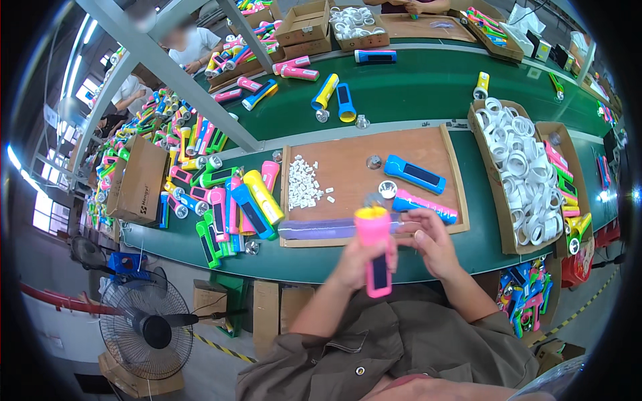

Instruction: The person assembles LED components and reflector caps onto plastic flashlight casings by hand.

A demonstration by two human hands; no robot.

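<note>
pink flashlight [376,250], yellow head up, dark panel facing the camera; held upright over the near edge of the green tabletop [414,87], above the lap. left hand [354,264] clenched round its body from behind. right hand [431,244] just beside the head, fingers curled, partly blurred; cannot tell whether it pinches anything.

left to right around it:
- floor fan [150,327], below the tabletop edge, well apart.
- brown carton [137,180] among a heap of coloured flashlights [234,200].
- shallow wooden tray [348,167] directly ahead of the hands, holding a pile of small white parts [302,184], a silver reflector [387,189], a blue flashlight [414,174] and a pink-blue flashlight [424,206].
- box of white rings [518,174], at the right.

open room: narrow strip of green between tray and near edge; tray rim stands just ahead of the hands.
</note>
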